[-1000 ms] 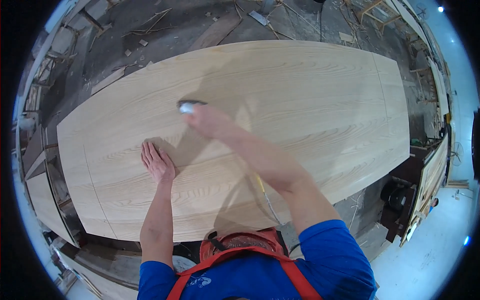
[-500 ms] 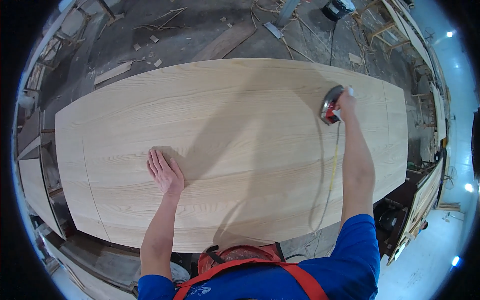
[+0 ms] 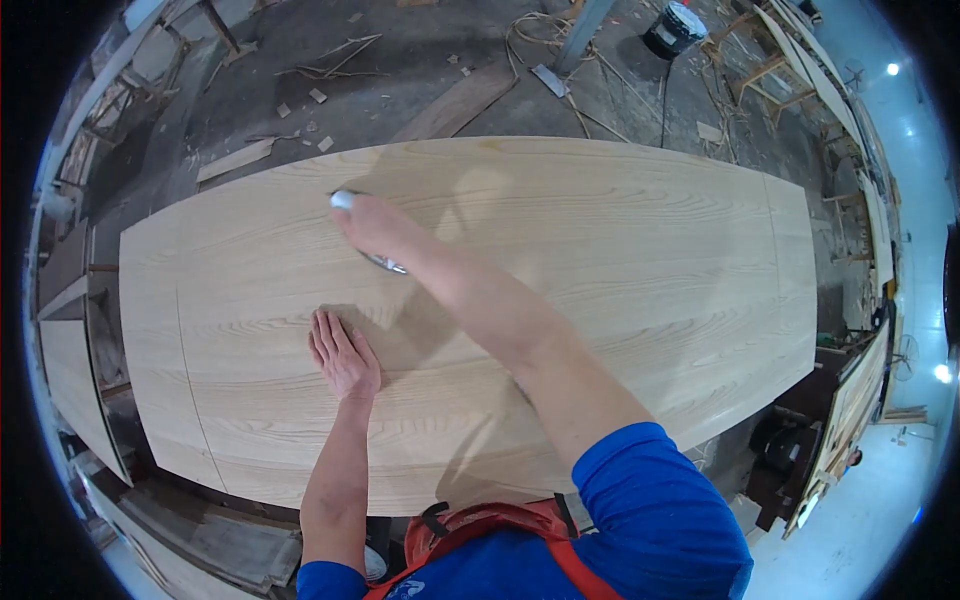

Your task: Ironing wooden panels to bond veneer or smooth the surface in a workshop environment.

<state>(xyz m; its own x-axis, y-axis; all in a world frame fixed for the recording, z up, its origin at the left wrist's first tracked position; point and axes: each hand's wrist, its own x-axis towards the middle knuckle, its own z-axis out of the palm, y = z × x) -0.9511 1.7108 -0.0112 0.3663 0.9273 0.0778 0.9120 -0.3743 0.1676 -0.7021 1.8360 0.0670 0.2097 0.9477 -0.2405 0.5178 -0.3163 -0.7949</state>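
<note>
- Swept across from the upper right of the frame half a second ago, the right hand [image 3: 375,228] and the iron [image 3: 342,200] are now left of centre in the upper half.
- Because of that shift, the iron is over the left half of the pale wood-grained panel [image 3: 620,260], and the right forearm [image 3: 540,335] slants across the middle of the frame.
- The right hand is closed around the iron's handle; a white end and a strip of shiny metal edge show past the fingers. Whether the iron's base touches the panel cannot be told, since the hand hides most of it.
- The left hand [image 3: 345,355] stays nearly where it was, left of centre, palm down and flattened on the panel, grasping nothing, just below the iron in the frame.
- The panel's far edge sits a little lower in the frame, as the view has tipped slightly.
- Beyond it, a dark bucket [image 3: 674,32] stands on the floor at the upper right, near a metal post [image 3: 580,40].
</note>
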